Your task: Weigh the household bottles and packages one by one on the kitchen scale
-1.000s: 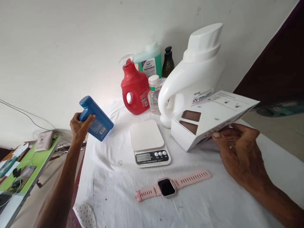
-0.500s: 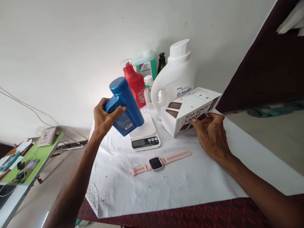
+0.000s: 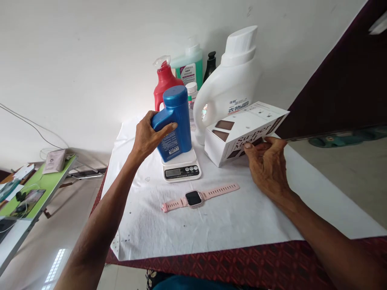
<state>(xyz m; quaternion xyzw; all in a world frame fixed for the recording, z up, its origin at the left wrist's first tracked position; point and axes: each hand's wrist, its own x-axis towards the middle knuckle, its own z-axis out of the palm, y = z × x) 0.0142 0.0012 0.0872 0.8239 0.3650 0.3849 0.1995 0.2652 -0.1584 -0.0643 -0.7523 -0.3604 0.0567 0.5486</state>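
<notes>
My left hand [image 3: 151, 135] is closed around the handle of a blue bottle [image 3: 181, 121] with a round blue cap. The bottle stands nearly upright on a white digital kitchen scale [image 3: 182, 171], covering most of its platform. At the right, my right hand [image 3: 267, 167] has its thumb and bent fingers on the lettered side of a white box [image 3: 222, 147], which looks slightly tilted. Some of those fingertips are hidden. In front of the scale a pink smartwatch [image 3: 194, 198] lies with its strap stretched out.
Behind are a large white detergent jug [image 3: 232, 84], a red pump bottle [image 3: 166, 82], a green bottle [image 3: 196, 68], a black bottle [image 3: 211, 66] and a small clear white-capped bottle [image 3: 191, 88]. A white cloth [image 3: 211, 229] covers the table. A green-topped table [image 3: 39, 181] stands at the left.
The blue bottle has come down from a tilt above the scale to stand on its platform, left hand still around it. The right hand stays at the box. The camera view has shifted slightly.
</notes>
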